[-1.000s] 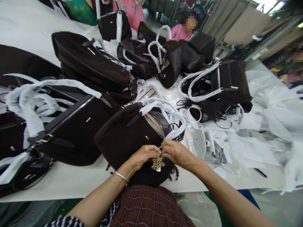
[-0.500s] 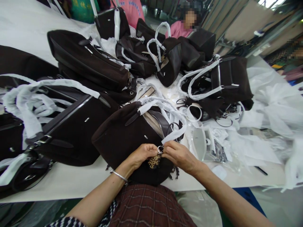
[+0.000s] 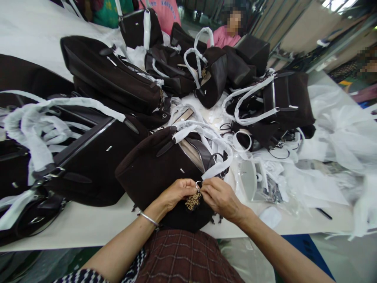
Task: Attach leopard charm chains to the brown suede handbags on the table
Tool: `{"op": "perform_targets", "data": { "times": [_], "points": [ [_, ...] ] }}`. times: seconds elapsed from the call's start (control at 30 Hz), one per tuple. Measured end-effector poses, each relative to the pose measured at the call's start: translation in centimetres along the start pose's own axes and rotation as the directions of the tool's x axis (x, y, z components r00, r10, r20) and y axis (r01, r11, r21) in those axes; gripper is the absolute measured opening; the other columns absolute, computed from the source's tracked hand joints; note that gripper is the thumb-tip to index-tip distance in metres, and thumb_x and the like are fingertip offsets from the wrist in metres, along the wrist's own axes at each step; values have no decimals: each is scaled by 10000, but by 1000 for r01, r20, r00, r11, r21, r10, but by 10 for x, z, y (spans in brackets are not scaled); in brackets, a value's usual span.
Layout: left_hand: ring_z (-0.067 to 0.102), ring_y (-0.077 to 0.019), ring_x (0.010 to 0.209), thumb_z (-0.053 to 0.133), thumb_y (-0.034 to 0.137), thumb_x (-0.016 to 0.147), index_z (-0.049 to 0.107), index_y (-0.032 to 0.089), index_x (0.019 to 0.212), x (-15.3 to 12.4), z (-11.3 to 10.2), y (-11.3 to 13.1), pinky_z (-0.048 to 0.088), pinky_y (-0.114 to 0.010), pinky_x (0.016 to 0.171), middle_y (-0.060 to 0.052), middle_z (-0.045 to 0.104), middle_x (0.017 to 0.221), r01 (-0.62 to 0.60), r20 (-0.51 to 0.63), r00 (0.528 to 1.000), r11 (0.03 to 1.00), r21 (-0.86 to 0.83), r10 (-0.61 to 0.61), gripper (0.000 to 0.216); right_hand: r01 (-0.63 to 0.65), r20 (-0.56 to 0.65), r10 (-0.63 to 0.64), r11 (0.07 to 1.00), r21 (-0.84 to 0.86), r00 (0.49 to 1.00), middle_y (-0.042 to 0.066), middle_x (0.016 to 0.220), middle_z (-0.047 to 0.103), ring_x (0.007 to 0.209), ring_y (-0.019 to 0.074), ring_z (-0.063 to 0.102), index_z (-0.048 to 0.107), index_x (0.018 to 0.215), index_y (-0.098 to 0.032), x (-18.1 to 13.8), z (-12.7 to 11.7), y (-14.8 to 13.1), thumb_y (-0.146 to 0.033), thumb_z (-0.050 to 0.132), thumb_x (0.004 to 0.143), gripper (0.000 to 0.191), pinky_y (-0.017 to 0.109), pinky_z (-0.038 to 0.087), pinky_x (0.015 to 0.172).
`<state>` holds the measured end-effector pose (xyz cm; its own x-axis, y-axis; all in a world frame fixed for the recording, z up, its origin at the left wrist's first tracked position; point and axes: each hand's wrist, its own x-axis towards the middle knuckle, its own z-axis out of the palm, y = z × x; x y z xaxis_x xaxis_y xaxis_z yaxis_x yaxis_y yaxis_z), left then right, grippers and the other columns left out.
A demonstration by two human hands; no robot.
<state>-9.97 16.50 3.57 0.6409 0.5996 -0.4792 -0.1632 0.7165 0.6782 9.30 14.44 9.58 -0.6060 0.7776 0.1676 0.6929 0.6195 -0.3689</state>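
A dark brown handbag (image 3: pixel 153 169) lies tilted on the table in front of me, its zipped opening facing away to the right and its handles (image 3: pixel 216 145) wrapped in white paper. Over its near side, both hands meet at a silver metal ring (image 3: pixel 198 184). My left hand (image 3: pixel 180 192) pinches the ring's left side. From the ring hangs a leopard-print charm (image 3: pixel 193 201), just below the fingertips. My right hand (image 3: pixel 219 196) is closed at the ring's right side, fingers bunched together; the small part between those fingertips is hidden.
Another brown handbag (image 3: pixel 91 157) with wrapped handles stands close on the left. Several more bags lie across the back, one (image 3: pixel 290 100) at the right. Clear plastic packets (image 3: pixel 266 184) and white wrapping (image 3: pixel 315 188) lie right, near a black pen-like stick (image 3: pixel 324 213). A person in pink (image 3: pixel 225 37) is beyond.
My right hand has shifted slightly down and turned at the ring, its fingers bunching closer. The left hand keeps its pinch, and the handbag stays in place.
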Motion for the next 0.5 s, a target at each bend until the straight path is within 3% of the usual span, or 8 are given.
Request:
{"op": "perform_targets", "data": {
  "times": [0.13, 0.2, 0.27, 0.37, 0.43, 0.5],
  "points": [
    [428, -84, 571, 764, 459, 684, 588, 139, 782, 0, 2, -2, 313, -231, 577, 35, 526, 655, -67, -50, 996, 992, 103, 72, 378, 23, 77, -19, 999, -49, 997, 77, 821, 642, 794, 186, 570, 642, 820, -169, 4, -2, -2, -185, 460, 968, 236, 328, 491, 730],
    [426, -99, 582, 685, 435, 767, 575, 161, 795, -1, 4, -1, 315, -237, 580, 40, 508, 655, -136, -68, 985, 961, 242, 156, 296, -7, 86, 11, 999, -52, 996, 73, 818, 640, 791, 184, 568, 639, 818, -173, 4, -4, -2, -184, 461, 971, 235, 322, 488, 725],
    [459, -126, 636, 592, 360, 844, 569, 188, 800, -4, 8, -1, 349, -254, 622, 28, 523, 692, -222, -88, 953, 868, 445, 289, 179, -69, 78, 71, 997, -32, 994, 69, 830, 637, 809, 184, 572, 634, 826, -182, 3, -4, -3, -183, 471, 968, 216, 323, 492, 740],
    [517, -170, 779, 490, 270, 897, 554, 215, 808, -9, 16, -1, 395, -289, 764, -4, 569, 807, -297, -128, 865, 701, 649, 485, 122, -176, 38, 175, 984, 25, 984, 67, 861, 630, 851, 192, 578, 631, 869, -192, 0, 0, -7, -180, 487, 962, 172, 340, 501, 779],
    [539, -181, 847, 439, 263, 926, 531, 221, 830, -10, 21, -2, 403, -302, 825, -20, 591, 877, -305, -182, 828, 697, 649, 531, 140, -238, -6, 240, 967, 88, 971, 67, 880, 625, 868, 197, 579, 633, 914, -196, -2, 4, -9, -192, 505, 959, 136, 354, 505, 796],
    [559, -184, 902, 412, 269, 947, 509, 219, 842, -11, 24, -4, 415, -309, 857, -37, 615, 950, -313, -223, 822, 742, 592, 524, 152, -283, -32, 289, 951, 127, 957, 66, 889, 619, 878, 203, 577, 639, 971, -200, -3, 8, -13, -208, 518, 958, 122, 365, 507, 805]
  ]
}}
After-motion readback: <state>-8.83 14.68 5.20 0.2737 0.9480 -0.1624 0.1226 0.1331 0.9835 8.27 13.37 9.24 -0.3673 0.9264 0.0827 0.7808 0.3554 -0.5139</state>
